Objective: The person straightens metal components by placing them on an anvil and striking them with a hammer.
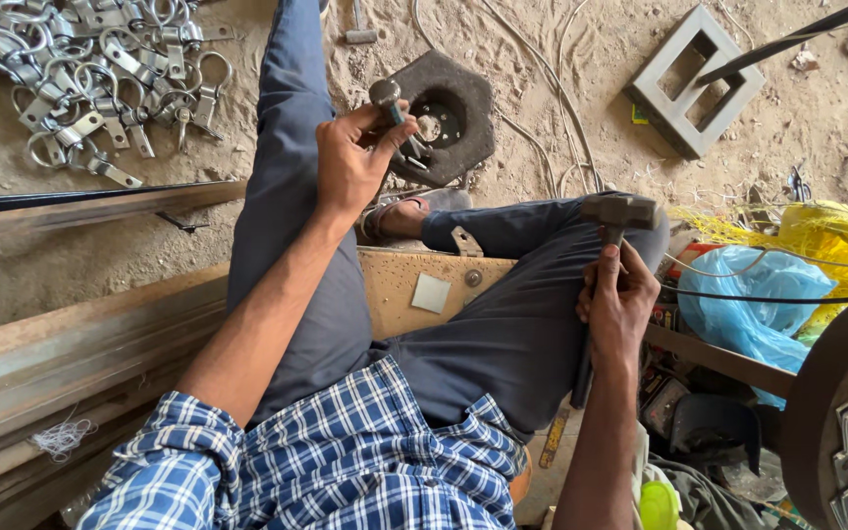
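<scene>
My left hand [350, 157] grips a short metal punch [392, 113] with a rounded head, held slanted over a dark hexagonal metal block [463, 132] on the sandy ground. A small metal piece sits at the block's round recess under the punch tip. My right hand [615, 304] holds a hammer [617, 212] by its dark handle, the head raised above my right knee. I sit on a wooden seat [399, 280] with my legs in grey trousers spread around it.
A heap of shiny metal clamps [100, 79] lies at the top left. Long metal bars [80, 206] run along the left. A grey square frame [694, 79], wires, a blue plastic bag [748, 294] and yellow netting [831, 236] lie on the right.
</scene>
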